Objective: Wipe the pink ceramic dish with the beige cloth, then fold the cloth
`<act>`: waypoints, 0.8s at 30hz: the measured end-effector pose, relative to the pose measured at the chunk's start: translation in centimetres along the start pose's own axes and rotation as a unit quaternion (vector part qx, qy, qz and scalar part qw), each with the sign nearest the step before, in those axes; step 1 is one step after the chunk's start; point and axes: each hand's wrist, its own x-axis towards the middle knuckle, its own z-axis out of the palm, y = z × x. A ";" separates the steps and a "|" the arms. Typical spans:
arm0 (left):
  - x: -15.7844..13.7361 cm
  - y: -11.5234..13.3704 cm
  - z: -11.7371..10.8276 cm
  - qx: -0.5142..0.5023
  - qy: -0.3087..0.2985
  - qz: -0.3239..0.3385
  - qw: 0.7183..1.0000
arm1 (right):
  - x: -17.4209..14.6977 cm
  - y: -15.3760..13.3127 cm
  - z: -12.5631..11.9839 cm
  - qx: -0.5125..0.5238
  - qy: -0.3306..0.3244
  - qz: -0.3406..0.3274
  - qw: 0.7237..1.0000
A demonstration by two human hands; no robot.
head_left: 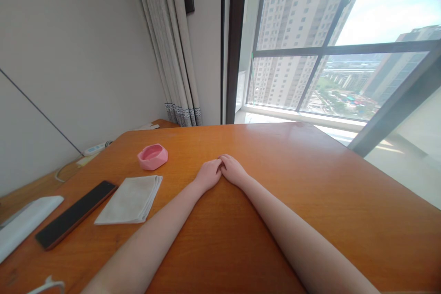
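Note:
My left hand (pixel 208 175) and my right hand (pixel 233 171) rest on the wooden table (pixel 296 165), meeting near the middle. Their fingers are curled and touch each other at the tips. No object shows in either hand, though the undersides are hidden. Left of my left hand lies a folded light-grey cloth (pixel 129 200). Beyond the cloth sits a pink faceted bowl, like an ashtray (pixel 151 161). A long, flat black object with a brownish edge (pixel 77 213) lies beside the cloth.
A white object (pixel 29 220) lies at the far left, with a piece of white cable (pixel 51 285) below it. Along the wall are a white power strip (pixel 94 149) and papers (pixel 146 127). Behind the table hang a grey curtain (pixel 168 46) and a large window (pixel 289 50).

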 end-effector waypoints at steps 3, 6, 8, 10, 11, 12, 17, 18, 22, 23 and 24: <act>0.0 0.1 -0.1 -0.002 -0.002 -0.006 1.000 | 0.0 0.0 0.0 0.002 0.000 0.000 1.000; 0.0 0.1 -0.2 -0.002 0.000 -0.004 1.000 | 0.0 0.0 0.0 0.003 0.001 -0.001 1.000; 0.0 0.1 -0.3 0.001 0.000 -0.002 1.000 | 0.0 0.0 0.0 0.004 0.002 -0.002 1.000; -0.1 0.1 -0.2 0.007 -0.003 -0.002 1.000 | 0.0 0.0 0.0 0.005 0.002 -0.003 1.000; -0.1 0.2 -0.1 0.013 -0.005 -0.003 1.000 | 0.0 0.0 0.1 0.005 0.002 -0.004 1.000; -0.1 0.3 -0.1 0.022 -0.007 -0.005 1.000 | 0.0 0.1 0.1 0.006 0.002 -0.004 1.000; -0.2 1.0 -1.7 0.121 0.007 -0.013 0.993 | -0.1 0.3 0.2 0.002 0.009 -0.006 1.000; -0.3 0.9 -2.7 0.146 0.032 -0.020 0.989 | -0.1 0.4 0.2 0.001 0.010 -0.006 1.000; -1.7 -1.9 -7.9 0.228 0.192 -0.126 0.946 | -0.1 0.5 0.1 0.004 0.005 -0.008 1.000; -2.5 -3.0 -9.0 0.242 0.217 -0.166 0.931 | -0.1 0.5 0.1 0.004 0.005 -0.008 1.000; -3.3 -4.3 -10.0 0.250 0.231 -0.210 0.917 | -0.1 0.5 0.1 0.003 0.005 -0.008 1.000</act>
